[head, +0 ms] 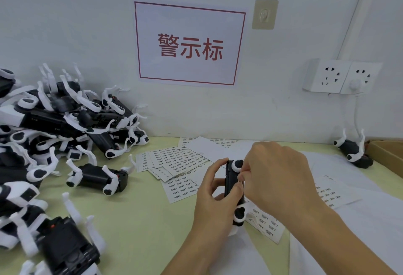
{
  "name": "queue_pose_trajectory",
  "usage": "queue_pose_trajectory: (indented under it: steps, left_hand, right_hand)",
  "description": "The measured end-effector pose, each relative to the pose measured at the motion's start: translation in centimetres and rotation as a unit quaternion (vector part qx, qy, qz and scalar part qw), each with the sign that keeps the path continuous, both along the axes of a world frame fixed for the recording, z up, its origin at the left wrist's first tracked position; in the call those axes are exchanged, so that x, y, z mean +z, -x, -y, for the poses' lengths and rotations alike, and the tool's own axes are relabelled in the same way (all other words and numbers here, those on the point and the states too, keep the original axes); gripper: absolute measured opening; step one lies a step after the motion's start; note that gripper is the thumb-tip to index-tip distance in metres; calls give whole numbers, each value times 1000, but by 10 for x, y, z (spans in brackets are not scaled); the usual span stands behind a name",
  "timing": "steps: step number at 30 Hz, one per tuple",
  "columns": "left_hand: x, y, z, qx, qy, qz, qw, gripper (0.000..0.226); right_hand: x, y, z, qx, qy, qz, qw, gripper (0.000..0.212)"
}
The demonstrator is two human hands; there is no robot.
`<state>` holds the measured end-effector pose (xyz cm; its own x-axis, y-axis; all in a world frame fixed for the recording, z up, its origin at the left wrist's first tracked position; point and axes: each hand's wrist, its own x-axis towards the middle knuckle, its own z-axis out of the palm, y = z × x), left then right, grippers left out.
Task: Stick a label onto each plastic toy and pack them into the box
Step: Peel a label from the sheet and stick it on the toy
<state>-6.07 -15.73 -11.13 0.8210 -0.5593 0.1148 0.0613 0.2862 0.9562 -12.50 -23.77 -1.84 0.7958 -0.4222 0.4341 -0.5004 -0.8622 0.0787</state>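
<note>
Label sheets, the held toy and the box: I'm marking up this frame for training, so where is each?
label sheets [174,161], head view, on the printed top sheet.
held toy [230,184], head view, on its black body.
box [386,154], head view, on its cardboard rim.

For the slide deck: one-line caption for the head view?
Both hands hold a black-and-white toy over label sheets.

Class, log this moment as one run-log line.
left hand: grips toy | right hand: pinching at toy's side | label sheets: on table | box: far right
</note>
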Motion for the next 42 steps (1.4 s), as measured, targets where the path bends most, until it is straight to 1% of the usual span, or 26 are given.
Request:
queue_pose_trajectory:
  steps: [6, 9, 11, 13, 15, 18, 21, 23, 29, 31, 35, 37, 40, 42]
  left_hand:
    - [0, 0, -1, -6, 4, -7, 1000, 46]
    - [-2, -1, -1, -9, 1, -13, 1000, 47]
    - [-3, -1, 0, -10, -2, -15, 1000, 49]
    - [-3, -2, 0, -10, -3, -17, 1000, 48]
    - [-3, -2, -1, -9, -3, -27, 1000, 45]
    - [-1, -1, -1, -5, 0, -48, 999, 42]
    - [-1, -3, -1, -1, 1, -69, 998, 40]
    - [-1, -4, 0, -2, -2, -74, 997, 40]
    - [0, -7, 0, 4, -3, -108, 994, 44]
    - [-1, -9, -1, -1, 6, -124, 992, 44]
    - [-1, -10, -1, -12, 29, -140, 990, 43]
    - [-2, -11, 0, -12, 39, -143, 989, 43]
    - [-5, -13, 1, -10, 51, -151, 987, 42]
    - [-5, -13, 2, -14, 58, -152, 987, 41]
  right_hand:
    - [-1, -2, 0, -3, 4, 3, 1000, 29]
    - [0, -2, 5, 7, 14, -2, 1000, 21]
    - [0, -1, 12, 22, 1, -7, 1000, 14]
    - [0, 1, 22, 45, -32, -4, 998, 13]
    - [0, 3, 32, 85, -88, 8, 992, 12]
    - [0, 5, 43, 171, -181, 2, 969, 11]
    - [-1, 6, 45, 225, -215, -17, 950, 18]
    - [-3, 7, 43, 237, -202, -32, 950, 23]
    - [-7, 7, 33, 227, -124, -66, 964, 37]
    - [-6, 7, 31, 227, -123, -76, 963, 40]
    - [-3, 8, 31, 247, -163, -65, 953, 45]
    - [-3, 7, 33, 249, -162, -49, 954, 44]
    - [-4, 6, 36, 243, -143, -27, 959, 37]
    - [-6, 5, 37, 246, -132, -31, 960, 42]
